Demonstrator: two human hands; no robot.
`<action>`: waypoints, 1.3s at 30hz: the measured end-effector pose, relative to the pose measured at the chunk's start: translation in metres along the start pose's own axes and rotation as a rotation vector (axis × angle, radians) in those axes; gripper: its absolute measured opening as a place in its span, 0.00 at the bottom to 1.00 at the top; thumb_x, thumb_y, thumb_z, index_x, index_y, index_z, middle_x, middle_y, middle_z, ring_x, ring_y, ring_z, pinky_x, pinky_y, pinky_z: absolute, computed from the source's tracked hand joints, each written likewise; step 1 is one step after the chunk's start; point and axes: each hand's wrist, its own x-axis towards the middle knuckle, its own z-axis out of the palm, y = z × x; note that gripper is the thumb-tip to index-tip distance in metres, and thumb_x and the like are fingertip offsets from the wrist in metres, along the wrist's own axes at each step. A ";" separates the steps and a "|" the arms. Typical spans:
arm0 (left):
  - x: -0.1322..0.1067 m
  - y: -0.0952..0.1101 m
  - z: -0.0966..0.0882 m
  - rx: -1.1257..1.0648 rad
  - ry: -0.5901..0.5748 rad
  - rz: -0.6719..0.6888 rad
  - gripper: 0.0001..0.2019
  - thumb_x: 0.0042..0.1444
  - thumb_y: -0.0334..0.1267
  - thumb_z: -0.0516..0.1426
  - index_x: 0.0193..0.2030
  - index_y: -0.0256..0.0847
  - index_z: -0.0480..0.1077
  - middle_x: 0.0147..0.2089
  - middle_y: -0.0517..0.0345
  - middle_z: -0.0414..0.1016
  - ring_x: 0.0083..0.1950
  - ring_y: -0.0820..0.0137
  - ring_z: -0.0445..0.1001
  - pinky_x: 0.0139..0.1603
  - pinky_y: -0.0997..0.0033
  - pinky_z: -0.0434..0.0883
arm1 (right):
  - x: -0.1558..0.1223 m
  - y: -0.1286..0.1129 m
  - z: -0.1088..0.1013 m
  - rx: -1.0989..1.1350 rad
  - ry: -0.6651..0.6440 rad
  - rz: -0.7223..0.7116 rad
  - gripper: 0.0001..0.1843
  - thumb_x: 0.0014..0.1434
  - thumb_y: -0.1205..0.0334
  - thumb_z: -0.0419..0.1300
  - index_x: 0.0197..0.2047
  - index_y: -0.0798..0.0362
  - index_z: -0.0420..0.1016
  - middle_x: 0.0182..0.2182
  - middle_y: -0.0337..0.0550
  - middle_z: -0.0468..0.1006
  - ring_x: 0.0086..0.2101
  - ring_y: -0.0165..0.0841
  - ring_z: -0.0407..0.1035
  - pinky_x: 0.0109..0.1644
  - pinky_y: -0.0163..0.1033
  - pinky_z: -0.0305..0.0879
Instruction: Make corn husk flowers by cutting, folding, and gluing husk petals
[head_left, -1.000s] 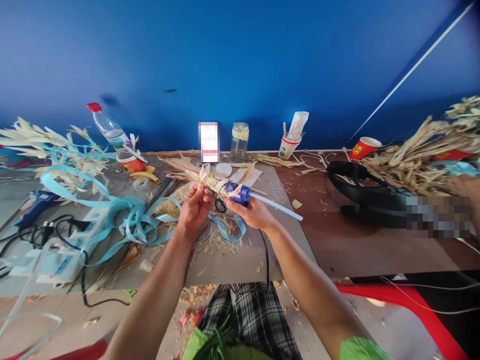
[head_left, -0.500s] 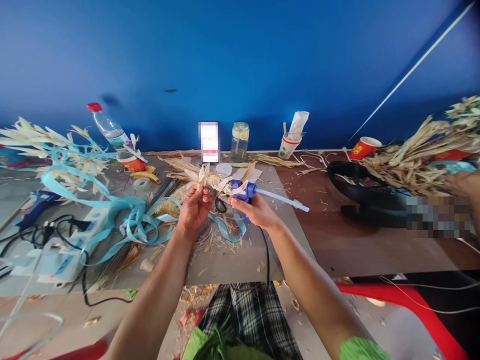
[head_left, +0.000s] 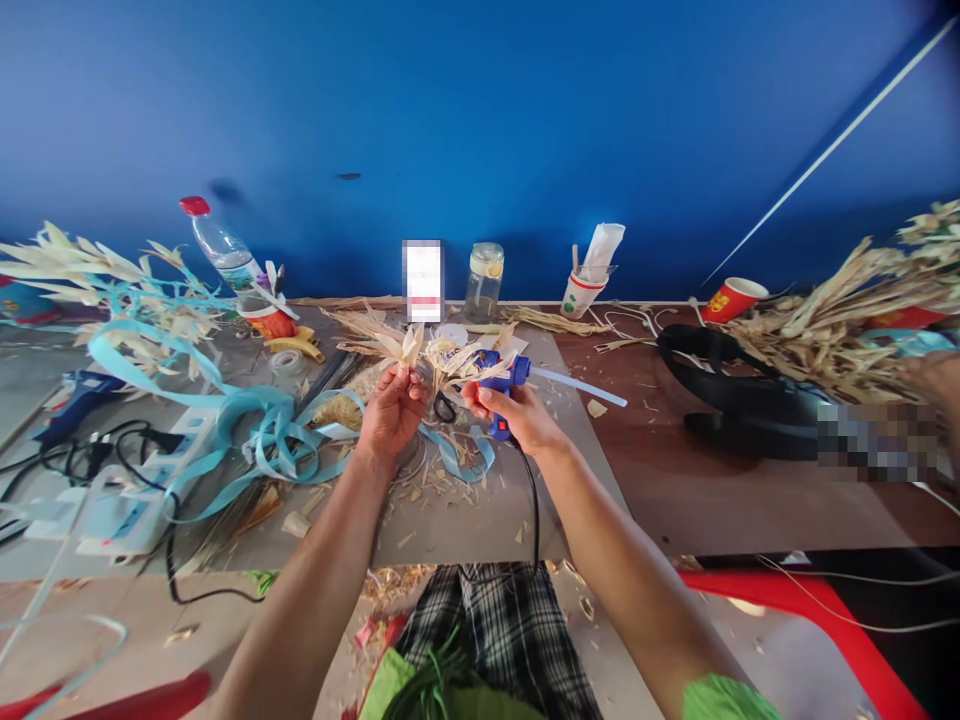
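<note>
My left hand (head_left: 391,414) is closed around a small flower made of pale dried husk leaves (head_left: 411,349), held up above the table. My right hand (head_left: 520,417) grips a blue hot glue gun (head_left: 504,381); its nozzle points left at the husk flower, and a white glue stick (head_left: 581,386) sticks out of its back to the right. A black cord (head_left: 534,500) runs from the gun down toward my lap.
Light blue ribbon (head_left: 225,420) loops lie left, by a white power strip (head_left: 127,500) and a second glue gun (head_left: 71,398). A water bottle (head_left: 219,250), glass jar (head_left: 484,282) and paper cups (head_left: 581,290) stand along the blue wall. A black bag (head_left: 739,395) and a husk pile (head_left: 847,315) sit right.
The glue gun in my right hand has shifted right, a little away from the husk flower, and risen slightly. My left hand has lifted the flower slightly.
</note>
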 end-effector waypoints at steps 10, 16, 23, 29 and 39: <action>-0.001 -0.001 0.001 0.036 0.015 -0.041 0.07 0.51 0.29 0.61 0.26 0.37 0.66 0.26 0.62 0.68 0.22 0.82 0.62 0.28 0.78 0.64 | 0.003 0.001 0.002 -0.039 0.025 -0.003 0.19 0.49 0.47 0.65 0.35 0.56 0.76 0.26 0.40 0.71 0.26 0.26 0.60 0.31 0.35 0.55; -0.001 -0.001 0.000 0.023 0.007 -0.049 0.07 0.51 0.28 0.61 0.27 0.37 0.66 0.26 0.62 0.68 0.23 0.82 0.62 0.28 0.78 0.64 | 0.002 -0.001 0.005 -0.070 0.033 0.035 0.20 0.48 0.46 0.65 0.32 0.56 0.73 0.24 0.38 0.69 0.25 0.25 0.58 0.30 0.34 0.53; -0.001 -0.001 -0.001 0.018 -0.012 -0.032 0.06 0.52 0.28 0.59 0.27 0.37 0.66 0.26 0.62 0.68 0.23 0.82 0.63 0.30 0.78 0.66 | -0.001 -0.006 0.010 -0.137 0.020 0.070 0.22 0.47 0.44 0.64 0.31 0.56 0.71 0.24 0.37 0.67 0.25 0.26 0.58 0.29 0.34 0.53; -0.001 -0.001 0.001 0.022 -0.002 -0.041 0.07 0.52 0.28 0.60 0.27 0.37 0.66 0.26 0.62 0.68 0.22 0.82 0.62 0.30 0.77 0.66 | 0.000 -0.007 0.009 -0.148 0.030 0.036 0.22 0.47 0.43 0.64 0.30 0.55 0.70 0.23 0.37 0.67 0.25 0.26 0.58 0.30 0.34 0.54; 0.000 -0.001 -0.001 0.017 -0.006 -0.042 0.07 0.52 0.29 0.60 0.26 0.37 0.66 0.25 0.62 0.68 0.22 0.82 0.62 0.30 0.77 0.66 | 0.001 -0.001 0.007 -0.241 0.027 -0.015 0.19 0.50 0.45 0.62 0.31 0.54 0.69 0.25 0.36 0.66 0.26 0.26 0.56 0.30 0.33 0.54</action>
